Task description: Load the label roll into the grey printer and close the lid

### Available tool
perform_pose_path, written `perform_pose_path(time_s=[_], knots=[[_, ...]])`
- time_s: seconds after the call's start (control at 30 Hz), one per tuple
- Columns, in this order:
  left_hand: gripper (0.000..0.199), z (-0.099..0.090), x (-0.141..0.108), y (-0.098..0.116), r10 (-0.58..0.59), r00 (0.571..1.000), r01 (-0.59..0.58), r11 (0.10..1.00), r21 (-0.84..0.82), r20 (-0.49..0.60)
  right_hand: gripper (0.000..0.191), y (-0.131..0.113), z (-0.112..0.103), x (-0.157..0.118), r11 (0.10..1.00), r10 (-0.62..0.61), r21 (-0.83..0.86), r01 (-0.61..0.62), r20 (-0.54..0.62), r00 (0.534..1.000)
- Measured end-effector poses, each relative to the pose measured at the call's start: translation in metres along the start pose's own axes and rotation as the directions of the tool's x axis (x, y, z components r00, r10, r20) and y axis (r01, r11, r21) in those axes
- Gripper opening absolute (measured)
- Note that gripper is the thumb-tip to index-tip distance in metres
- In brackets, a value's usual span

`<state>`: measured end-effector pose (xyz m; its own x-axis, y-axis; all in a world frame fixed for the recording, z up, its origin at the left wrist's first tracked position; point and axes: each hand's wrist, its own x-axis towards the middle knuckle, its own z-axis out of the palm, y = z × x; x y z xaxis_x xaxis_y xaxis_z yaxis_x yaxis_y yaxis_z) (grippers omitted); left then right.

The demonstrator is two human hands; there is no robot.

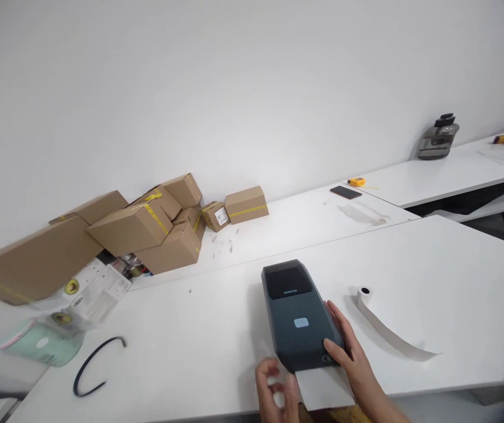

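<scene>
At the near edge of the white bench (217, 329), dark device (302, 317) gripped along its right side by the right hand (351, 358); white sheet (325, 388) jutting from its near end. Left hand (276, 390) half-curled, loosely open, beside the near-left corner. Bare surface left toward the black strip (88, 367); paper roll (365, 294) well apart, right.

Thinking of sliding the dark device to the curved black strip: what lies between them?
Nothing: the head view shows bare white tabletop between the dark device and the curved black strip. The left hand is beside the device's near end.
</scene>
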<state>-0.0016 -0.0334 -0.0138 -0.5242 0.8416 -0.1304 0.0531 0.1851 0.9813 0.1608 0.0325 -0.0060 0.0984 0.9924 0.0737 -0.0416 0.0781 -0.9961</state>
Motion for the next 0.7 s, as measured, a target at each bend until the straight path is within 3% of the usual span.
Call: perform_pose_path(time_s=[0.07,0.2,0.3,0.43,0.6,0.7], knots=[[0.085,0.007,0.006,0.018,0.058,0.997,-0.061,0.995,-0.077,-0.046,0.083,0.002,0.0,0.001,0.997,0.076,0.018,-0.076,0.028,0.997],[0.109,0.024,0.02,0.041,-0.05,0.99,0.076,0.977,-0.201,0.133,0.086,0.004,-0.003,0.002,0.991,0.128,0.026,-0.13,0.064,0.99],[0.106,0.028,0.026,0.041,-0.081,0.98,0.116,0.975,-0.191,0.183,0.085,0.008,-0.004,0.002,0.99,0.134,0.039,-0.138,0.088,0.987],[0.103,0.028,0.028,0.032,-0.105,0.98,0.138,0.971,-0.197,0.169,0.082,0.012,-0.003,0.001,0.993,0.117,0.02,-0.119,0.083,0.99],[0.096,0.028,0.032,0.03,-0.024,0.989,0.052,0.98,-0.193,0.146,0.076,0.01,0.002,-0.003,0.999,0.046,0.016,-0.046,0.003,0.999],[0.094,0.027,0.032,0.033,-0.004,0.988,0.033,0.982,-0.186,0.154,0.077,0.009,0.0,-0.003,0.999,0.052,0.015,-0.052,0.017,0.999]])
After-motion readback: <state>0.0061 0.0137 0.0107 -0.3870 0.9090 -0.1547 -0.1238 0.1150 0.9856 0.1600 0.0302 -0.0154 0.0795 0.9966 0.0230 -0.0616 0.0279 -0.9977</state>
